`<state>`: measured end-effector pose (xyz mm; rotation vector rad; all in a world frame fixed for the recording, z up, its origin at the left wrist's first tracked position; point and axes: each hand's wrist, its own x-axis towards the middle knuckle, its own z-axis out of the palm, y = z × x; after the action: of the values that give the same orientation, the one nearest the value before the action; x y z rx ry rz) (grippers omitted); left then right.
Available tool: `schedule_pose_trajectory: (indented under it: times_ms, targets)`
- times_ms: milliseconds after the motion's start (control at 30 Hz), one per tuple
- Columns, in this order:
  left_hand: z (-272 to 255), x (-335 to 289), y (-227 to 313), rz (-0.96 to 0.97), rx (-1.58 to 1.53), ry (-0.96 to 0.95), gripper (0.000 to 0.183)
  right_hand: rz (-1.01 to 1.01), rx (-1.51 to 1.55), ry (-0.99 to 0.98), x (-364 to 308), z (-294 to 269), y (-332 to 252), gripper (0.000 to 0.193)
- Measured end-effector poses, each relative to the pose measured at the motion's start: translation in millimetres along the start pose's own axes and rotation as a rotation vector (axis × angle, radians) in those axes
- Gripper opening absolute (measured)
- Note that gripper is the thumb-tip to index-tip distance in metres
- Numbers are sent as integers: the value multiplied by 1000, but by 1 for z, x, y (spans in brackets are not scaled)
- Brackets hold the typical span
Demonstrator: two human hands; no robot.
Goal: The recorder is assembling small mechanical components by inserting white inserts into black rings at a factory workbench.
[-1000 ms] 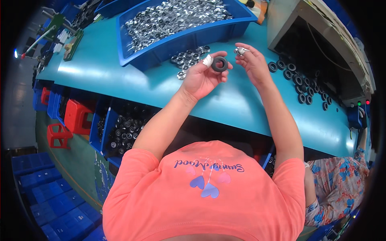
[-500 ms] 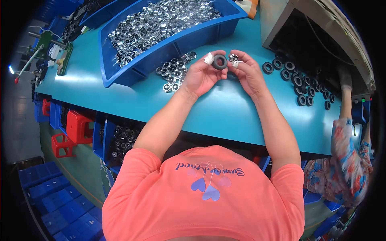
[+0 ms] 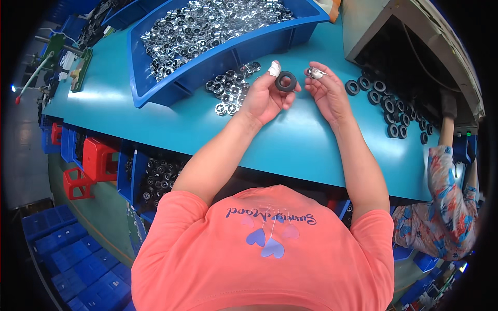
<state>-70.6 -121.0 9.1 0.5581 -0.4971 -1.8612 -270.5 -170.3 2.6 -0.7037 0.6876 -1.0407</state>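
Just in front of the right half of the blue bin (image 3: 264, 45), the left hand (image 3: 262, 101) grips a black ring (image 3: 286, 89) between thumb and fingers, its open face upward. The right hand (image 3: 332, 98), near the bin's right front, pinches a small shiny part (image 3: 311, 72) at the fingertips; the fingers cover much of it, so its full shape is hard to tell.

The ring looks matt and rubbery: probably light, slightly yielding and easy to grip, unlikely to slip or break. Its thick outer wall is the best place to hold, leaving the hole clear. The shiny part seems light too, but stiffer and smoother, so it may slide in a loose pinch; a firm hold on its edge should suit it, and its bright finish could scratch.

More shiny pieces (image 3: 226, 97) lie on the table (image 3: 311, 140) just in front of the bin, and others fill it. Loose black rings (image 3: 385, 110) lie well to the bin's right.
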Motion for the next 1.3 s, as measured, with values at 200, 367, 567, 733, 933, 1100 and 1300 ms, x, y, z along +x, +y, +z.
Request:
schedule_pose_trajectory:
  times_ms: [200, 367, 567, 733, 933, 1100, 1300]
  targets:
    - [-5, 1, -3, 27, -18, 62, 26, 8, -17, -2, -3, 7, -1, 35]
    - [-4, 0, -3, 35, -58, 68, 24, 7, -43, 13, -4, 10, -2, 37]
    - [-3, -1, -4, 102, -7, -5, 28, 10, -67, -30, -5, 9, -1, 37]
    - [-4, 2, -5, 178, 51, -11, 36, 1, -51, -57, -5, 6, 0, 38]
    - [-2, 0, -2, 145, 81, 13, 40, -36, -85, -93, -11, 12, -3, 42]
    - [-6, -2, 0, 49, -43, -27, 56, -80, -121, -90, -15, 15, -3, 45]
    - [-8, -5, -1, 6, -142, -142, 59, -133, -151, -96, -15, 14, -2, 43]
